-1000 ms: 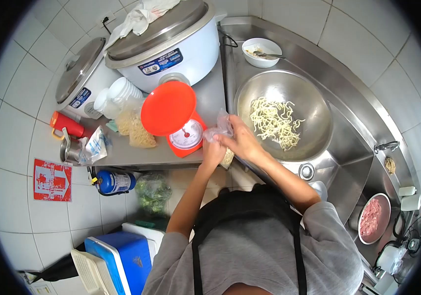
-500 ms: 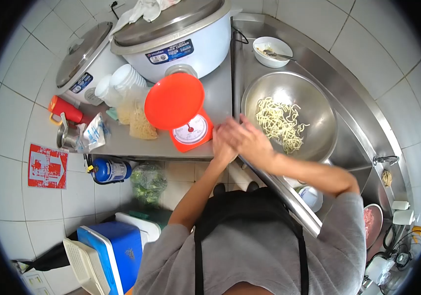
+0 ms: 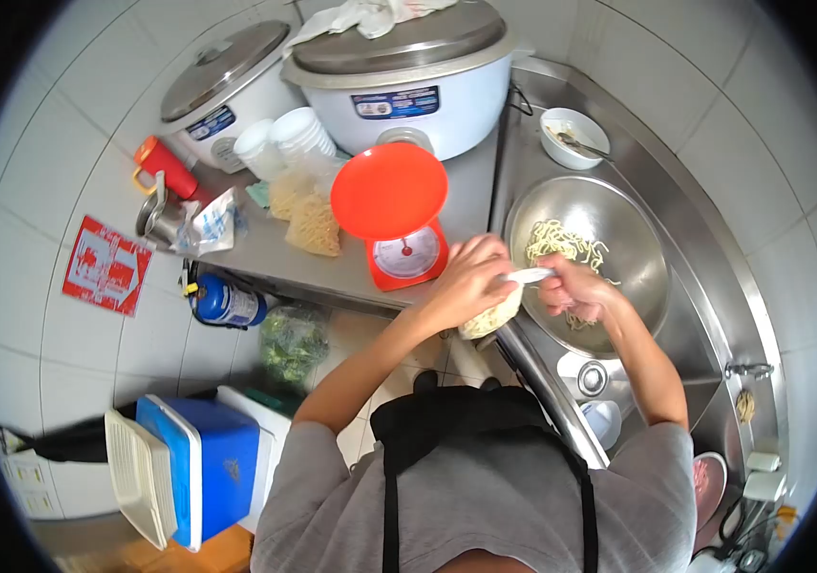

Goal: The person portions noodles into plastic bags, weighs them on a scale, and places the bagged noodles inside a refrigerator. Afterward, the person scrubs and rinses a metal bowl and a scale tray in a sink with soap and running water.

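Observation:
A clear plastic bag of noodles hangs below my left hand, in front of the counter edge. My left hand is closed around the bag's upper part. Its twisted white neck stretches across to my right hand, whose fingers are closed on the far end. Under my right hand, and partly hidden by it, loose yellowish noodles lie in a wide steel bowl. Left of my hands stands a red kitchen scale with a round red pan on top.
Filled bags of noodles and stacked plastic tubs stand left of the scale. Two large rice cookers line the back. A white bowl with a spoon sits behind the steel bowl. A blue cooler is at lower left.
My hands were together near the scale, blurred. Now they are apart, the right over the steel bowl's edge, with the bag's neck stretched between them. The camera view has shifted.

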{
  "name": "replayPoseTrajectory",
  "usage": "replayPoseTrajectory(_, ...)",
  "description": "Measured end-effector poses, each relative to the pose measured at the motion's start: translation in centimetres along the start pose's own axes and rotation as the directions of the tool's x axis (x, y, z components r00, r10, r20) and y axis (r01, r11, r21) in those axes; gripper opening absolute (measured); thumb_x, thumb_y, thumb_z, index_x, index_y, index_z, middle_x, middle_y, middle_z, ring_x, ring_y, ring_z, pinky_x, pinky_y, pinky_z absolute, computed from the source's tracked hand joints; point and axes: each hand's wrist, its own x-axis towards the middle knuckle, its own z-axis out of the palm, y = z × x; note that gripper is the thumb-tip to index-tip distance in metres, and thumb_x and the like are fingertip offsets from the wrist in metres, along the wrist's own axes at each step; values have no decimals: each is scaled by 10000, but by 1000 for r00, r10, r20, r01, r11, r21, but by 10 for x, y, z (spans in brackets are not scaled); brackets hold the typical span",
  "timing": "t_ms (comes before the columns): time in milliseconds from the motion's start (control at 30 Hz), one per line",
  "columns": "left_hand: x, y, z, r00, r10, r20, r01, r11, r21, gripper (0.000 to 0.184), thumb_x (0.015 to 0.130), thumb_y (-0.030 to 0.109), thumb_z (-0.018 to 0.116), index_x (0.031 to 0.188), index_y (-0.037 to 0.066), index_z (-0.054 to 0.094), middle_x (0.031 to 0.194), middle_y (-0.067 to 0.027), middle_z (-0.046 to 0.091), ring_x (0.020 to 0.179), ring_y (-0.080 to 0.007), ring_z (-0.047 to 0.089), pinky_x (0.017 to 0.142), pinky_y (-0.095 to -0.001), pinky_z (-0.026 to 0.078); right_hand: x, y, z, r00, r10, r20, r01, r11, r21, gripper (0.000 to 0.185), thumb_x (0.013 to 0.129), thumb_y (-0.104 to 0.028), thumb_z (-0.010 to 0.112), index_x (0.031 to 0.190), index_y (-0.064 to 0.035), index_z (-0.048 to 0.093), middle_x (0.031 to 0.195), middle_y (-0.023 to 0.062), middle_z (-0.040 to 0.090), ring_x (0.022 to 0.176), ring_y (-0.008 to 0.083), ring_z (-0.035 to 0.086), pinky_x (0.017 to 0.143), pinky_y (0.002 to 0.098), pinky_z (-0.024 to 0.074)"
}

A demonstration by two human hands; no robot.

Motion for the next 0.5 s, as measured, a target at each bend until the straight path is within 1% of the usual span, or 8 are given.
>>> replayPoseTrajectory(33,12,8,-8,994,110,-13,-109,989,105,220,681,195,651,815,41,569,877,-61,475,940,-219,465,750,-361,342,-4,0,0,1000,-12,8,11,990,137,378,908,-338,376,583,-145,355,473,-42,307,427,92,287,435,266,297)
replayPoseTrajectory(100,32,24,-23,979,201,-17,-190,948,256,183,668,160,658,804,69,578,856,-44,510,879,-210,505,697,-321,372,-29,2,17,962,-264,64,236,930,283,349,898,-308,412,613,-107,417,517,-7,391,444,118,360,477,296,364)
replayPoseTrajectory(167,43,46,-38,944,279,-175,-242,948,205,152,666,159,660,772,76,590,811,-30,516,796,-200,525,649,-314,389,-53,23,48,869,-477,130,434,862,261,327,900,-225,338,594,-120,387,459,-11,317,398,141,345,415,298,329)
replayPoseTrajectory(267,30,79,-56,928,315,-200,-352,918,-182,125,696,80,645,820,94,632,853,-29,529,817,-173,535,698,-301,417,-36,14,57,686,-722,90,674,584,-453,121,856,-146,424,793,-61,482,564,37,456,531,177,469,555,281,401)
replayPoseTrajectory(333,16,77,-59,970,235,-69,-243,883,-401,128,705,47,636,831,74,635,862,-34,532,837,-176,536,734,-294,420,-27,25,61,514,-845,149,572,208,-793,137,828,-94,481,925,-23,545,634,70,549,619,201,551,649,270,450)
replayPoseTrajectory(400,5,51,-50,989,101,104,-27,831,-556,110,711,24,629,818,49,631,862,-38,533,847,-179,536,753,-290,420,-4,8,47,713,-621,327,624,349,-699,164,806,-51,529,944,0,600,692,72,604,664,171,580,669,242,464)
replayPoseTrajectory(433,2,39,-45,995,76,71,-26,842,-538,88,711,13,631,799,23,626,878,-47,529,852,-169,532,751,-289,426,16,-26,30,791,-288,540,561,695,-450,130,799,-34,548,897,4,624,714,59,612,664,129,569,643,219,454)
replayPoseTrajectory(500,-8,17,-37,999,-26,21,31,942,-334,62,727,9,624,787,25,628,878,-56,527,846,-161,534,741,-280,427,13,-40,40,836,-287,468,540,578,-611,152,828,-108,564,907,-3,639,754,56,629,663,70,530,596,235,430)
